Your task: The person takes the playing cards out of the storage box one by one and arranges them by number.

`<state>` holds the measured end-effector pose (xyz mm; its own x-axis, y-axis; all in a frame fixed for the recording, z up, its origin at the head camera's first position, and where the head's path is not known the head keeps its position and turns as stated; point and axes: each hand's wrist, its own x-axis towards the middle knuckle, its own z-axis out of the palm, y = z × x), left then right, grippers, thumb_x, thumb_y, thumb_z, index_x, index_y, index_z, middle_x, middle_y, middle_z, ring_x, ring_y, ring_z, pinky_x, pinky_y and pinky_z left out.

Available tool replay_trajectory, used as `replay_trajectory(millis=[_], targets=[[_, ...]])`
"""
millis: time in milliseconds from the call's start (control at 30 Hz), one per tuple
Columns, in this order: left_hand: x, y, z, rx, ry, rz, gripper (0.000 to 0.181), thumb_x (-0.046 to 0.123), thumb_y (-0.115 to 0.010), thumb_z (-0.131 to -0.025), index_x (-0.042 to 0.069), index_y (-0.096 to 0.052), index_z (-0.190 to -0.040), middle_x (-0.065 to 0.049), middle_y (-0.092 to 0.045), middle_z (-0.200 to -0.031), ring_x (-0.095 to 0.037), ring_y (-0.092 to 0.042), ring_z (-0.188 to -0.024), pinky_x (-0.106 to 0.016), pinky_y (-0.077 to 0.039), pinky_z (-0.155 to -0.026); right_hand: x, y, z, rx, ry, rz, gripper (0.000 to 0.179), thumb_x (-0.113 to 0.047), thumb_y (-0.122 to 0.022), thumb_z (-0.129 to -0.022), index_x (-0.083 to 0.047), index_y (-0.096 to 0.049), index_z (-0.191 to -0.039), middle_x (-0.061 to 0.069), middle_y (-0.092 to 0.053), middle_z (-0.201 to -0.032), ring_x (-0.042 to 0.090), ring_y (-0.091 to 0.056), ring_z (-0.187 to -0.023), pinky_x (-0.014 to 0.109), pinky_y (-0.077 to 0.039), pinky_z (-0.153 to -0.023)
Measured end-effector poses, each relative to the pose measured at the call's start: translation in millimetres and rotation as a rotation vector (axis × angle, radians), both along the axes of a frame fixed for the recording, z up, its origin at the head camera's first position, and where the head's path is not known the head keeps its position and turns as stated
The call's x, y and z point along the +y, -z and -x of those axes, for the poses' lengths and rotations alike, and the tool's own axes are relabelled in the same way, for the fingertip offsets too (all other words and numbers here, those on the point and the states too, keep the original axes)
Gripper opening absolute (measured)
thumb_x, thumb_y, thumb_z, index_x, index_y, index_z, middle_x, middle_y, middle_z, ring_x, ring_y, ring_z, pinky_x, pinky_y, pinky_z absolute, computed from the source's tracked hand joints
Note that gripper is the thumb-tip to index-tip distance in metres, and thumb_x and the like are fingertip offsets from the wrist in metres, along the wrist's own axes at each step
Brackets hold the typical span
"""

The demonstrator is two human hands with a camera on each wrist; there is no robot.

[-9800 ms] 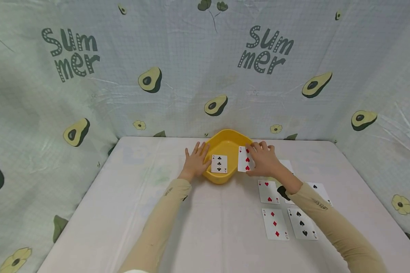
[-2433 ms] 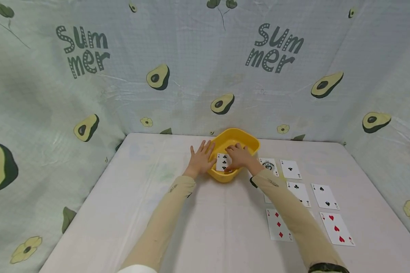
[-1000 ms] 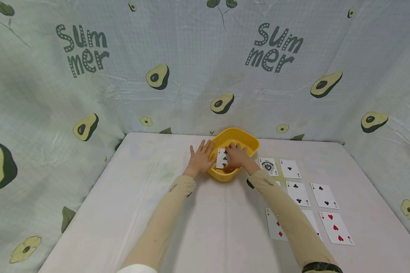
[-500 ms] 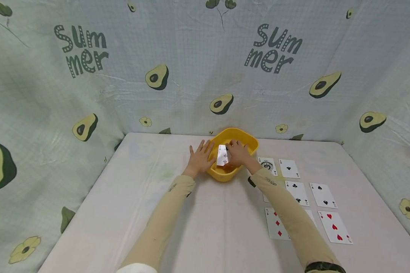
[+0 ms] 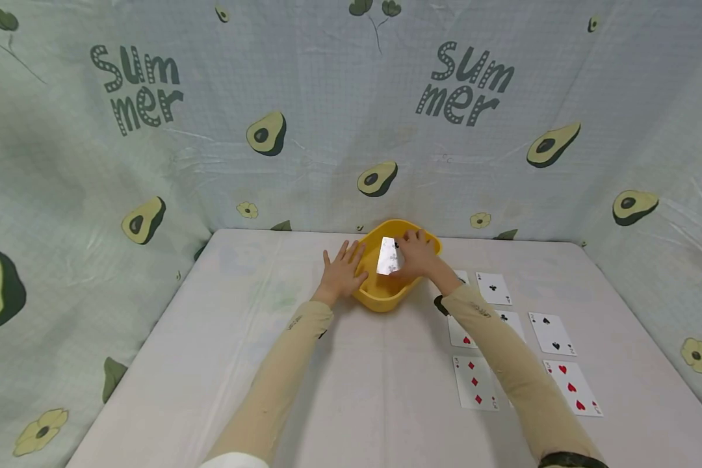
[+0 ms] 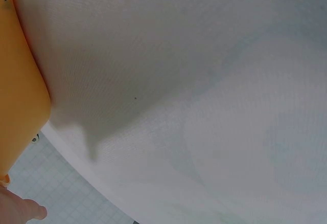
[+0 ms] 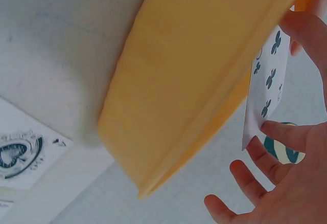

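Note:
A yellow plastic bowl (image 5: 380, 302) stands near the back edge of the table; its outer wall (image 7: 189, 81) fills much of the right wrist view. My right hand (image 5: 421, 255) pinches a playing card, the three of clubs (image 5: 389, 257), between thumb and fingers, tilted above the bowl's inside. The card's three clubs (image 7: 270, 78) show plainly in the right wrist view. My left hand (image 5: 340, 274) rests against the bowl's left rim, fingers straight and spread; only a fingertip (image 6: 30, 211) shows in the left wrist view.
Face-up cards lie in rows on the right: ace of spades (image 7: 20, 152), ace of clubs (image 5: 494, 288), two of hearts (image 5: 461, 333), two of clubs (image 5: 510, 322), two of spades (image 5: 552, 333), three of diamonds (image 5: 476, 382), three of hearts (image 5: 573, 389). My right sleeve covers part of them.
Earlier my right hand held the three of hearts, which now lies at lower right. The three of clubs has since been picked up from the bowl and raised. My left hand stays put.

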<state>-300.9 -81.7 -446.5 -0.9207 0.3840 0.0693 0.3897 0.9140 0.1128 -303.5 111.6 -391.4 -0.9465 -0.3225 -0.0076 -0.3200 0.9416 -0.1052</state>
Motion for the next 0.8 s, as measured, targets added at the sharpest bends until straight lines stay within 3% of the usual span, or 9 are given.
replay_trajectory(millis=[333, 633, 800], targets=[[0.1, -1.4, -2.2, -0.004, 0.002, -0.026, 0.065, 0.043, -0.036, -0.092, 0.019, -0.007, -0.145, -0.002, -0.010, -0.152, -0.022, -0.004, -0.140, -0.062, -0.009, -0.105, 20, -12.7, -17.0, 0.071, 0.003, -0.010, 0.086, -0.050, -0.071, -0.065, -0.004, -0.040, -0.131, 0.022, -0.037, -0.126, 0.040, -0.029, -0.113, 0.059, -0.028, -0.090], [-2.3, -0.3, -3.2, -0.003, 0.024, -0.031, 0.064, 0.043, -0.037, -0.092, 0.019, -0.008, -0.145, -0.001, -0.011, -0.152, -0.022, -0.004, -0.140, -0.063, -0.009, -0.104, 43, -17.4, -51.5, 0.124, -0.047, -0.046, 0.087, -0.052, -0.070, -0.064, -0.004, -0.040, -0.130, 0.019, -0.041, -0.123, 0.040, -0.032, -0.110, 0.058, -0.031, -0.083], [-4.2, 0.1, -3.3, -0.006, 0.020, -0.008, 0.064, 0.045, -0.034, -0.093, 0.020, -0.007, -0.145, 0.000, -0.009, -0.152, -0.021, -0.002, -0.141, -0.062, -0.009, -0.104, 54, -17.7, -70.5, 0.134, -0.040, -0.077, 0.088, -0.051, -0.071, -0.063, -0.005, -0.039, -0.131, 0.017, -0.042, -0.124, 0.038, -0.032, -0.111, 0.058, -0.031, -0.086]])
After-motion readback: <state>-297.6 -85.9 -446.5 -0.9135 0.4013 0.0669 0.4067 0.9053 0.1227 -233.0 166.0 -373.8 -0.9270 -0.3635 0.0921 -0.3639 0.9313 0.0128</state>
